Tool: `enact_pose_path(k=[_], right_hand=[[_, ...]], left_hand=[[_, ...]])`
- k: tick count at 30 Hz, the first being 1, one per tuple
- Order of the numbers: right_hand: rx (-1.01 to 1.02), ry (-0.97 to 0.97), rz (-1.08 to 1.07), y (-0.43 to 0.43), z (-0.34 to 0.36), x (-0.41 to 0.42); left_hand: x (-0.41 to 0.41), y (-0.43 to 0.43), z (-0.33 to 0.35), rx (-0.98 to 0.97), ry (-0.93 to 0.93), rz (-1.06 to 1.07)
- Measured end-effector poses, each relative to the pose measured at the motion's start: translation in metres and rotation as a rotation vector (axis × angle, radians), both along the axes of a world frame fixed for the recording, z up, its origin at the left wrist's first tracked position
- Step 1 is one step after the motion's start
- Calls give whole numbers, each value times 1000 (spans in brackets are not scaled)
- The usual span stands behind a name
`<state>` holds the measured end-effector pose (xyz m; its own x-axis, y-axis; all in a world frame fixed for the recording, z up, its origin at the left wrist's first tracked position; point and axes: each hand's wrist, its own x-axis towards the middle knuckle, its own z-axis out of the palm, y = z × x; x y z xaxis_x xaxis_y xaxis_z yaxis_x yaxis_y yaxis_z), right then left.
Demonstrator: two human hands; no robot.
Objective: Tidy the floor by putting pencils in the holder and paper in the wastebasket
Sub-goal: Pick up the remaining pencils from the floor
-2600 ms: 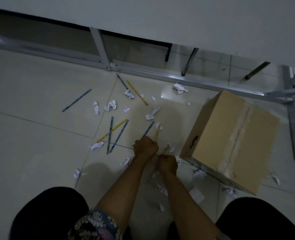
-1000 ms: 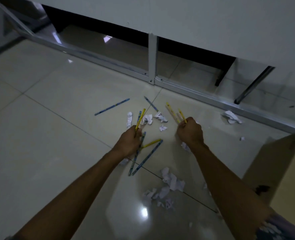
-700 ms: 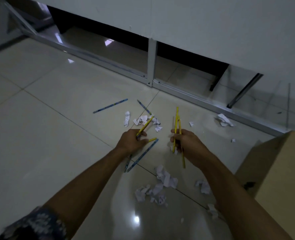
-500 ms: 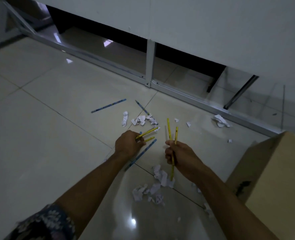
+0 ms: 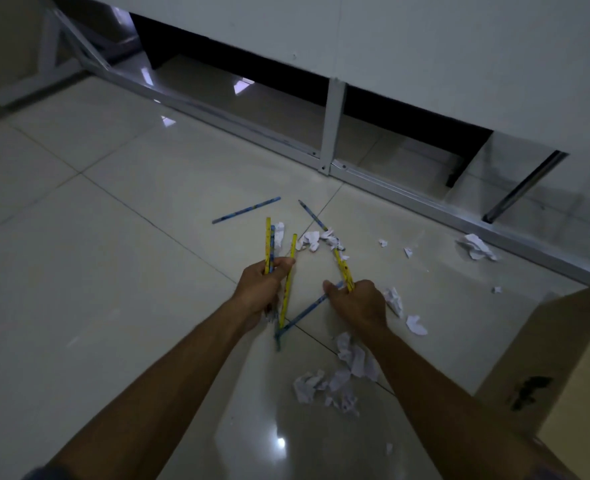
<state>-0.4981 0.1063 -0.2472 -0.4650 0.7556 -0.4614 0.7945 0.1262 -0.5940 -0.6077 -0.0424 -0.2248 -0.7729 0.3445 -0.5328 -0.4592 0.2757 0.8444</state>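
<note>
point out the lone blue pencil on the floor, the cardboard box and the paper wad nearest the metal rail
lone blue pencil (image 5: pixel 246 210), head view, middle of its shaft
cardboard box (image 5: pixel 563 358), head view, its shaded side face
paper wad (image 5: pixel 477 247), head view, centre of the crumple

Box (image 5: pixel 563 358) right of scraps (image 5: pixel 349 362); pencils (image 5: pixel 247 210) lie behind
</note>
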Motion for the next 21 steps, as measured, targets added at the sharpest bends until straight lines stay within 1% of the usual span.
enact_pose_path(k=[1, 3, 6, 11, 15, 16, 18, 19, 20, 21], right_hand=[[48, -59, 17, -2, -1, -4], [107, -107, 47, -2, -2, -10], [59, -80, 53, 2, -6, -14], [-14, 104, 105, -3, -6, -4], [-120, 363, 134, -1, 9, 9], [-167, 418, 142, 0, 13, 11], [-346, 514, 128, -2, 20, 13], [-419, 526, 127, -4, 23, 12], [-445, 508, 140, -6, 25, 10], [-415, 466, 171, -7, 25, 6]], left_hand=[[0, -4, -2, 17, -22, 23], [-2, -12, -6, 54, -49, 48], [-3, -19, -5, 141, -90, 47], [-1, -14, 5, 202, -140, 49], [1, -17, 12, 303, -183, 34], [2, -19, 13, 307, -185, 27], [5, -26, 14, 293, -194, -17], [8, -30, 15, 281, -204, -43], [11, -33, 15, 262, -215, -61], [15, -36, 16, 234, -219, -77]])
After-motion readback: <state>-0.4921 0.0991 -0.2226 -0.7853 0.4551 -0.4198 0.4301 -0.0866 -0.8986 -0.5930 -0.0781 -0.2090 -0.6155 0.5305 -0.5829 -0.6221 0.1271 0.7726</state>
